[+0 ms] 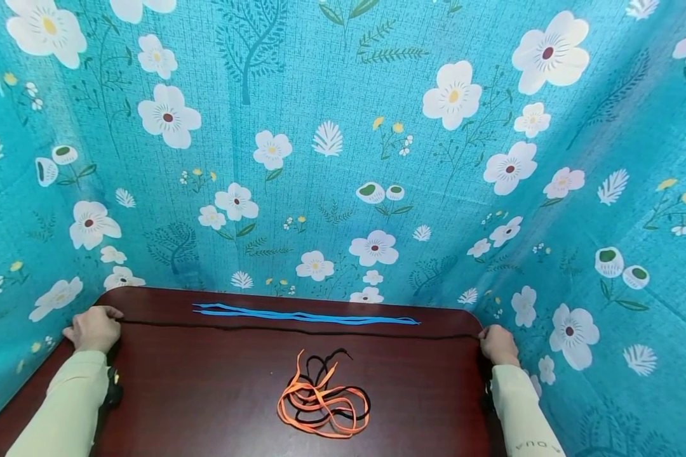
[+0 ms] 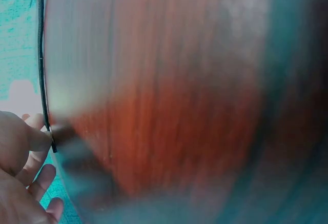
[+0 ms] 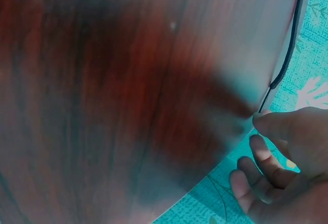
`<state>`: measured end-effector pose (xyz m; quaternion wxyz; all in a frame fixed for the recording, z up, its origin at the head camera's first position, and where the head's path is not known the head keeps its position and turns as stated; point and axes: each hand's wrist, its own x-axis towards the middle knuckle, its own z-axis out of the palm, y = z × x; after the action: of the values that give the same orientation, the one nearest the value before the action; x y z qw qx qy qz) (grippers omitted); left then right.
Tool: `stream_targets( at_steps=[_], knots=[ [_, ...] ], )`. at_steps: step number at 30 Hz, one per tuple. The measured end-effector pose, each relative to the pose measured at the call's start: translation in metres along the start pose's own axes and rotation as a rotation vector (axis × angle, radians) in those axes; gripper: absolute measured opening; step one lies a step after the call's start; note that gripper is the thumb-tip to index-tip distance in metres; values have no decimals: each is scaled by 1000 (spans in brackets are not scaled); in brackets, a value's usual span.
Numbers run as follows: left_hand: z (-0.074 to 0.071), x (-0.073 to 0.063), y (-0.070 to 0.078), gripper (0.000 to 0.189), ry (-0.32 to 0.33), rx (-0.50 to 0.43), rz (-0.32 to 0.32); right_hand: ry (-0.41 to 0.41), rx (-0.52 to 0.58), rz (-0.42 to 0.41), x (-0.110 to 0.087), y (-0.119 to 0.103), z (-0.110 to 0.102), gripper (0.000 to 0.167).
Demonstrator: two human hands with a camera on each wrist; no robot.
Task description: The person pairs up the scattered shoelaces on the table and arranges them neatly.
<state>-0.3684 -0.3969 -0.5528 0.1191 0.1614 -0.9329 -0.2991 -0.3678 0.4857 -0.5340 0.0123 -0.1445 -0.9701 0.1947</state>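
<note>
A long black shoelace (image 1: 297, 330) stretches nearly straight across the far part of the dark table. My left hand (image 1: 94, 327) pinches its left end between thumb and fingers; in the left wrist view the lace (image 2: 42, 60) runs up from the fingertips. At the other end, my right hand (image 1: 499, 344) pinches the tip, and the right wrist view shows the lace (image 3: 292, 44) leading away from thumb and finger. Just beyond it lie blue shoelaces (image 1: 297, 315), laid out lengthwise. Closer to me sits a loose tangle of orange shoelace (image 1: 320, 393) and black shoelace (image 1: 368, 400).
The glossy dark wooden table (image 1: 206, 387) has rounded far corners. A turquoise flowered cloth (image 1: 320, 190) hangs behind it and along both sides, close to the hands. Dark wrist devices are strapped under both sleeves.
</note>
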Motion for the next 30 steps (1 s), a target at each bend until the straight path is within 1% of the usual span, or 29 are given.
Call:
stream_targets(
  at_steps=[3, 5, 8, 10, 12, 15, 18, 23, 27, 30],
  knots=[
    [-1, -1, -1, 21, -5, 3, -10, 14, -9, -35, 1, -4, 2, 15],
    [-1, -1, -1, 21, -6, 5, -12, 11, -9, -93, 3, -9, 3, 20],
    [-2, -1, -2, 21, -5, 6, -16, -23, -12, -186, 5, -17, 4, 24],
    [-2, 0, -2, 22, -1, 9, -21, -47, -18, -210, 7, -21, 3, 22],
    [-2, 1, -3, 22, 2, 12, -24, -64, -27, -194, 8, -23, 3, 15],
    [-2, 1, -4, 23, 8, 15, -16, -73, -26, -136, 8, -21, 3, 10],
    [-2, 2, -5, 22, 10, 23, -1, -78, -10, -100, 9, -14, 4, 13],
    [-2, 3, -6, 20, 15, 60, 16, -67, 26, -77, 9, -5, 7, 15],
    [-2, 4, -7, 18, 10, 76, 22, -61, 23, -61, 7, -5, 7, 15],
    [-2, 4, -7, 17, 15, 111, 68, -69, 2, -66, 4, -10, 4, 18]
  ],
)
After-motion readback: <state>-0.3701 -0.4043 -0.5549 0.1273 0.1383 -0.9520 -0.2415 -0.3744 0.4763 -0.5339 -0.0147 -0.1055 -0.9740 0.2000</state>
